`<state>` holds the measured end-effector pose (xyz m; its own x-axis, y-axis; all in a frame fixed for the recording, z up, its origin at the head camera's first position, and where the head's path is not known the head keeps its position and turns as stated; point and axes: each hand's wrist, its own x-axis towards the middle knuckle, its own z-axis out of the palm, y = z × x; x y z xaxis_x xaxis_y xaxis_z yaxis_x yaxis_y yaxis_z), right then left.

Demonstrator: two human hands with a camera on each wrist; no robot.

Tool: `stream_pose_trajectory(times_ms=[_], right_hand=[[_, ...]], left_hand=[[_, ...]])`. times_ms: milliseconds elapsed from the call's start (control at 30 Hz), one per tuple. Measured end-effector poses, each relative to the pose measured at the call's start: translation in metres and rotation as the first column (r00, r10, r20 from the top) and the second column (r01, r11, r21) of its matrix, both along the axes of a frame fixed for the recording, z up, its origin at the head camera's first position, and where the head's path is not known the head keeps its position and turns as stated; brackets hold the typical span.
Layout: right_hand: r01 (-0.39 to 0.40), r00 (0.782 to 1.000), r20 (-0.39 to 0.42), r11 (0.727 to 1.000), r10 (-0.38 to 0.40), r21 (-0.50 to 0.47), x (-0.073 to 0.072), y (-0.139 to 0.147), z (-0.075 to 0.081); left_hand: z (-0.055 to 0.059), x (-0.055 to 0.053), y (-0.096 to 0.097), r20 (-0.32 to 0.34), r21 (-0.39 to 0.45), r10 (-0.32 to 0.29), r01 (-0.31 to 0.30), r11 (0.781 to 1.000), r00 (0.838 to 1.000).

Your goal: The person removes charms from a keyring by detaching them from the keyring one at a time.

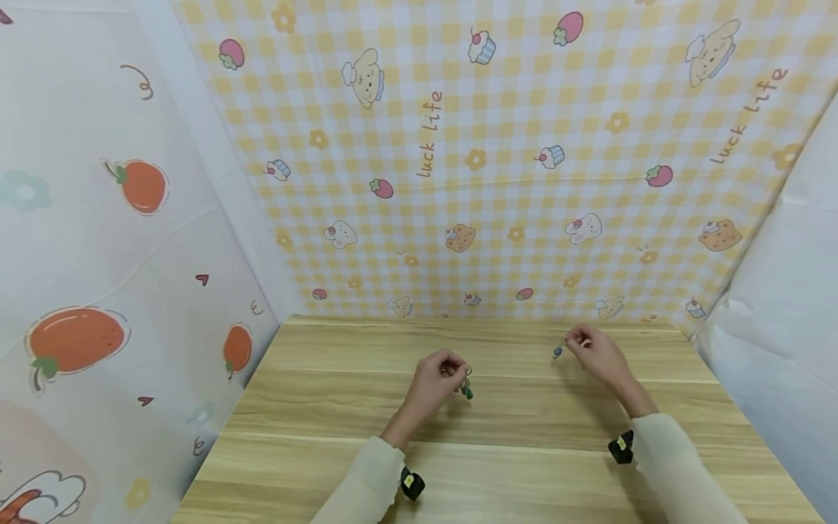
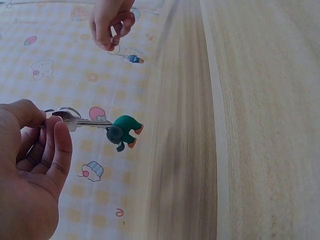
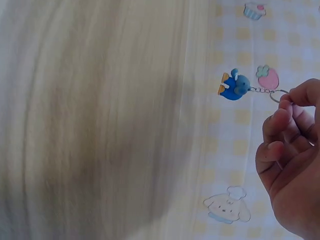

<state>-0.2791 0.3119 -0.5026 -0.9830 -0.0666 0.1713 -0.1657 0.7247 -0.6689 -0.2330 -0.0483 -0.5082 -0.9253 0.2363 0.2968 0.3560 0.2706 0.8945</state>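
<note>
Left hand [image 1: 435, 380] and right hand [image 1: 597, 356] are pinching keyrings [image 3: 271, 95].
Below the left pinch, key [image 2: 92, 122] and green figurine [image 2: 125, 129] are hanging; below the right, blue figurine [image 3: 234, 87].

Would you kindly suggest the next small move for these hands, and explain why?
Probably ease the right hand inward toward the left hand. The right pinches a ring with a blue figure, the left holds a key with a green figure, and the two hands are apart, so closing the gap seems sensible.
</note>
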Motion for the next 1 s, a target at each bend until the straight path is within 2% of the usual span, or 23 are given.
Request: stream_pose_trajectory(times_ms=[200, 333, 500, 767, 1000], right_hand=[[-0.011, 1.000, -0.007, 1.000, 0.011, 0.004, -0.004, 0.010, -0.009], [-0.030, 0.999, 0.041, 1.000, 0.031, -0.009, 0.000, 0.012, -0.017], [-0.046, 0.996, 0.078, 0.998, 0.042, 0.051, 0.005, 0.010, -0.026], [-0.109, 0.986, 0.133, 0.993, 0.103, 0.040, 0.011, 0.005, -0.030], [-0.115, 0.982, 0.152, 0.993, 0.113, 0.005, 0.015, 0.001, -0.030]], left_hand=[[-0.001, -0.001, -0.001, 0.004, 0.006, -0.002, 0.002, 1.000, 1.000], [-0.002, -0.001, -0.001, 0.010, 0.013, -0.005, 0.005, 1.000, 1.000], [-0.002, -0.002, -0.002, 0.015, 0.021, 0.005, -0.005, 1.000, 1.000], [0.000, -0.002, -0.002, 0.023, 0.030, 0.016, -0.017, 0.999, 1.000], [0.001, -0.001, -0.001, 0.027, 0.044, 0.020, -0.021, 0.999, 0.999]])
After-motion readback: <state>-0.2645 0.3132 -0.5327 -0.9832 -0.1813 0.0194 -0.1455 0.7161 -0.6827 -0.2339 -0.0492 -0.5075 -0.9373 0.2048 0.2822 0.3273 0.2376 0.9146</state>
